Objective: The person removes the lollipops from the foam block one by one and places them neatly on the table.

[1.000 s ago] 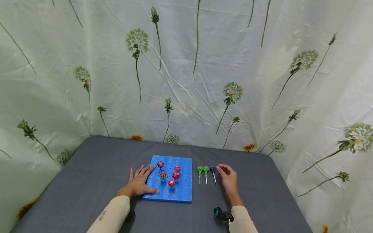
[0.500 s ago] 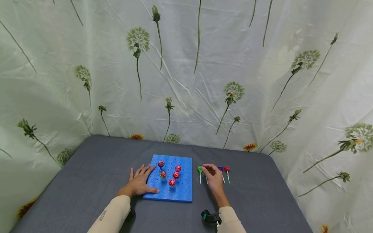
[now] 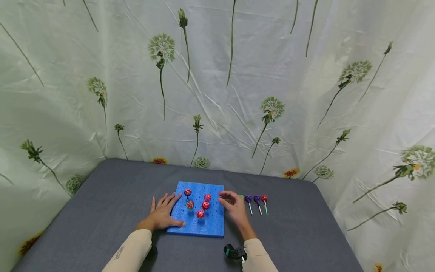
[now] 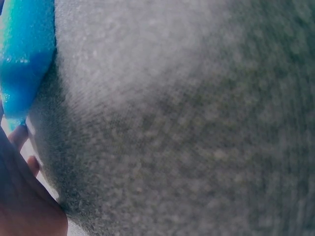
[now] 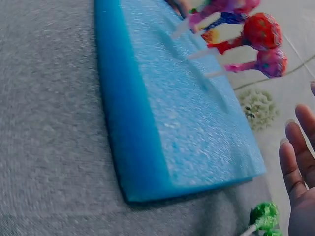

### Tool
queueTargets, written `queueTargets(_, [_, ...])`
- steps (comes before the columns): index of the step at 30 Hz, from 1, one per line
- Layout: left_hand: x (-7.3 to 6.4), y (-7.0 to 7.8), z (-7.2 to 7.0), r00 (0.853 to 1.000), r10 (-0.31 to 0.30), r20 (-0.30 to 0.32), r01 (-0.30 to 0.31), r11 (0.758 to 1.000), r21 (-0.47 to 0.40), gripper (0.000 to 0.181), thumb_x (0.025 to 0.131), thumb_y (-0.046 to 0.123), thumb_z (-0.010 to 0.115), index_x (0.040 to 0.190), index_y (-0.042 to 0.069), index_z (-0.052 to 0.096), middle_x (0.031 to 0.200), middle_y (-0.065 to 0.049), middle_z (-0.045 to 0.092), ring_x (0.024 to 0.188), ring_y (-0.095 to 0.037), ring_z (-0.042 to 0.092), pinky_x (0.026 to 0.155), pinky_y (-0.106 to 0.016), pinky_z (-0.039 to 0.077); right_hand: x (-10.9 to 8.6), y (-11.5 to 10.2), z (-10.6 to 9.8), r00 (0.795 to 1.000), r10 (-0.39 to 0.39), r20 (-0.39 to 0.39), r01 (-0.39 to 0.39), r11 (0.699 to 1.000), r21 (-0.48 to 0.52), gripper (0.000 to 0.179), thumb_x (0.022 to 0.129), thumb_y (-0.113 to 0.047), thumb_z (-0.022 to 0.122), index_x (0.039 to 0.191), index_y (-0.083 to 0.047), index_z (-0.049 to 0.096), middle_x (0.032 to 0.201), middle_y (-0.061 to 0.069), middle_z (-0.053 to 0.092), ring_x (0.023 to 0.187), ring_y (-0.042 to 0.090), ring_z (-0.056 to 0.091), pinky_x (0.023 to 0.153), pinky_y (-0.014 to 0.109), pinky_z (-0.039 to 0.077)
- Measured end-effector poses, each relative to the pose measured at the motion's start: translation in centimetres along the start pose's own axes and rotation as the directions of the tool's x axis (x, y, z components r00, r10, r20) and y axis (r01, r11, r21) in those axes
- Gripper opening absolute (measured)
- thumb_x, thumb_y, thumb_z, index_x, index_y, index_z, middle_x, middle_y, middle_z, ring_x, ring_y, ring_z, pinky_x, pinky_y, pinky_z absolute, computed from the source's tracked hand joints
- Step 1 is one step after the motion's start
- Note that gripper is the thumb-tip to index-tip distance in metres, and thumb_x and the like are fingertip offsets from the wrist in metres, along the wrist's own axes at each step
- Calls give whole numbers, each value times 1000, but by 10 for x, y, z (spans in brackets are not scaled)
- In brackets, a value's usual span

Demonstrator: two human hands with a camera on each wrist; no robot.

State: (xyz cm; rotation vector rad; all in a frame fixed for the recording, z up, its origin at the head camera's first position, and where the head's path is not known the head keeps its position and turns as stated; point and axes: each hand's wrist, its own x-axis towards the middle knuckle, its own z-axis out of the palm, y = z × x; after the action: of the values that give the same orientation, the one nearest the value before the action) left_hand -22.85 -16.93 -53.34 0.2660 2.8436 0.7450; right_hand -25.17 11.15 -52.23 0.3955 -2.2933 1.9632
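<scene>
Right hand (image 3: 234,208), fingers apart, at the right edge of a blue foam board (image 3: 215,224).
Head view: the left hand (image 3: 162,214) spreads wide over the board's left edge; holed foam stretches right from five upright, mostly red-wrapped lollipops (image 3: 200,214); four lying right of the board show: a partly hidden green one (image 3: 241,196), two purple (image 3: 249,198), one red (image 3: 264,198). Left wrist: the board's corner, fingers near. Right wrist: fingers extended, beyond the board's edge.
</scene>
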Motion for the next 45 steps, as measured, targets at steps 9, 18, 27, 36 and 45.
queueTargets(9, [2,-3,1,1000,-6,5,6,1000,-4,111,65,68,75,152,15,31,153,-22,30,141,-48,16,106,-71,-8,1,-28,10,987,20,163,-19,1000,-4,26,91,4,61,116,12,60,117,29,61,110,51,53,83,21,48])
queueTargets(18, [5,-5,2,1000,-9,19,9,1000,-15,112,64,70,74,152,15,30,153,-21,29,141,-47,15,106,-70,-10,4,-43,20,966,-6,257,19,999,-48,28,90,6,61,117,15,59,116,31,60,107,46,57,86,31,51])
queueTargets(27, [5,-5,3,1000,-11,13,11,1000,-10,111,64,69,75,152,16,31,153,-21,29,141,-47,16,105,-71,-9,3,-36,28,978,25,208,-10,997,-74,30,88,8,62,118,12,60,116,26,63,105,43,59,82,26,50])
queueTargets(36, [3,-4,3,1000,-15,15,16,1000,-15,110,65,67,76,152,16,31,153,-20,29,142,-46,15,106,-70,-9,3,-35,33,985,60,164,-48,996,-79,30,87,7,65,116,12,62,112,24,65,102,38,62,79,23,49])
queueTargets(45, [3,-3,1,1000,-8,10,8,1000,-29,111,64,69,75,152,16,31,153,-21,29,141,-47,15,106,-70,-10,3,-43,34,988,71,134,-53,990,-133,30,88,2,67,117,10,64,110,21,66,97,34,62,78,23,50])
